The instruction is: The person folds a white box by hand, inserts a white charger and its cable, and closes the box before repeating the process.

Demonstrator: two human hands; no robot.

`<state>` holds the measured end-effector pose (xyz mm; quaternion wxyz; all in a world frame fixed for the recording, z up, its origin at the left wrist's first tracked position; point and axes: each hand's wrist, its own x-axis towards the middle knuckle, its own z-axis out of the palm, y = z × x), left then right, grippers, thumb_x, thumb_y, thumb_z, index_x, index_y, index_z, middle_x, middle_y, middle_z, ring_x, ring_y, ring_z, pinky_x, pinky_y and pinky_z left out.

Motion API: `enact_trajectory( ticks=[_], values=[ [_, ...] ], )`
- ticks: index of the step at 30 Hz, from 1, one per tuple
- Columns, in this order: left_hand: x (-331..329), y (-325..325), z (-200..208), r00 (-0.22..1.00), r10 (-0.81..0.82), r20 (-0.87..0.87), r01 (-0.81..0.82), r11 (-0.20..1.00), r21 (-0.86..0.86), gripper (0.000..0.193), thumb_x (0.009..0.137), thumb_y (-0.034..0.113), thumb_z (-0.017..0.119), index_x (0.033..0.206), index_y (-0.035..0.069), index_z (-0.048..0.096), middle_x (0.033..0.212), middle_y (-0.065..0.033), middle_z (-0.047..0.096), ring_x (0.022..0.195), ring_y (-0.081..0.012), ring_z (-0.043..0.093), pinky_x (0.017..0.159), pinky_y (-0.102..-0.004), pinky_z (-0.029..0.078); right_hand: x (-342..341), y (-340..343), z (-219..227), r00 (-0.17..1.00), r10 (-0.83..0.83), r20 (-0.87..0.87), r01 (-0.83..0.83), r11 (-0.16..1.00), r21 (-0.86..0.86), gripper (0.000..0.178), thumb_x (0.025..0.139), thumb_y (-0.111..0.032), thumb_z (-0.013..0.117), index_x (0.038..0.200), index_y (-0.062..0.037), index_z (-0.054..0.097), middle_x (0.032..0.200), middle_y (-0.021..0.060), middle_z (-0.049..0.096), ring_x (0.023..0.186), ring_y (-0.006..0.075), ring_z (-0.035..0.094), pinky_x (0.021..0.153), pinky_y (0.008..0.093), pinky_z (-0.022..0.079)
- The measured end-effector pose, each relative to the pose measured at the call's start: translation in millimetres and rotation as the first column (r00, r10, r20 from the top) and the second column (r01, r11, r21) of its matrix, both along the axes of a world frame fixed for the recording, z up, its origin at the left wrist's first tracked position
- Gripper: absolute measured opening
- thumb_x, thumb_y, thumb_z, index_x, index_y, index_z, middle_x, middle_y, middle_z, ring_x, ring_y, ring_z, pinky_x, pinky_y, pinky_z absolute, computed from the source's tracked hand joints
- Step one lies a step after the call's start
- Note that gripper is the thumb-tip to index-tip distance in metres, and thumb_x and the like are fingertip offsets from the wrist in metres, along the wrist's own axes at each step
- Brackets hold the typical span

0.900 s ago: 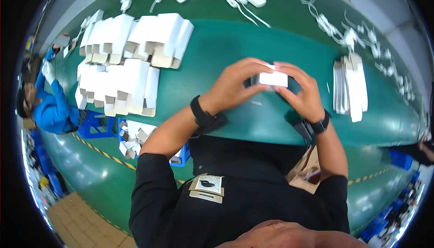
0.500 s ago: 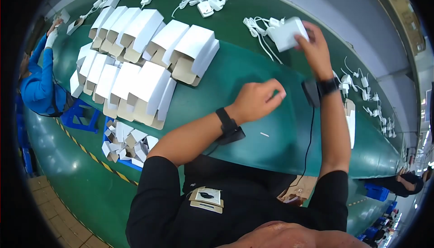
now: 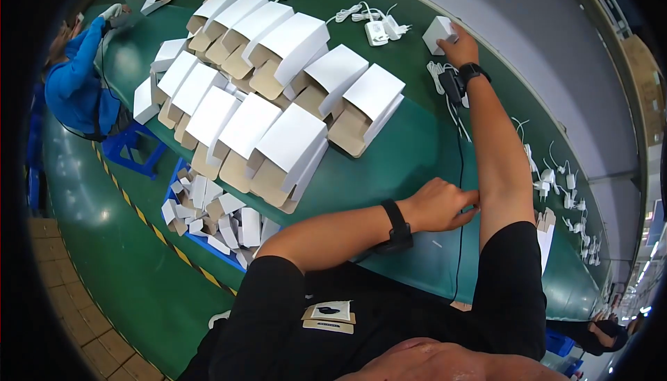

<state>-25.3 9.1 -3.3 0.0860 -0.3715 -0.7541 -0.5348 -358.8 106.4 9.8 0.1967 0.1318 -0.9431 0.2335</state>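
At the far edge of the table, my right hand grips a small white box. My left hand has its fingers curled, with nothing visible in them, close beside my right forearm. Coiled white cables lie just below the white box, partly hidden by my right wrist. Rows of white cartons with brown insides and open flaps cover the table to the left of my hands. White plug adapters with cables rest beyond them, left of the box.
A blue crate full of small white cartons is below the table's near left edge. At far left a co-worker in a blue top sits on a blue stool. More white adapters lie along the right edge. A black cable crosses the green table.
My right hand has carried the white box farther off, to the table's far edge. My left hand has shifted right and nearer, up to the right forearm. The whole view has swung slightly.
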Motion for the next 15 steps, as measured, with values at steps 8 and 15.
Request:
enact_trajectory(
  ticks=[8,15],
  values=[
    [-7,4,-5,0.998,-0.028,0.050,0.026,0.999,0.028,0.017,0.087,0.018,0.065,0.101,0.010,0.069,0.062,-0.0129,0.064,0.056,-0.0338,0.064,0.055,-0.0435,0.051,0,2,11,0.998,-0.064,-0.010,0.064,0.998,0.013,0.065,0.074,-0.034,0.081,0.129,-0.0079,0.061,0.117,0.0213,0.070,0.107,0.0403,0.067,0.096,0.0470,0.053],
    [-9,3,3,0.992,-0.020,0.126,0.026,0.999,-0.047,0.018,0.087,0.022,0.068,0.098,0.008,0.069,0.063,-0.0127,0.065,0.058,-0.0343,0.064,0.055,-0.0436,0.051,14,-27,27,0.973,-0.172,0.152,0.175,0.985,-0.003,0.068,0.080,-0.044,0.077,0.132,-0.0066,0.056,0.118,0.0263,0.068,0.109,0.0392,0.067,0.093,0.0446,0.053]
  ],
)
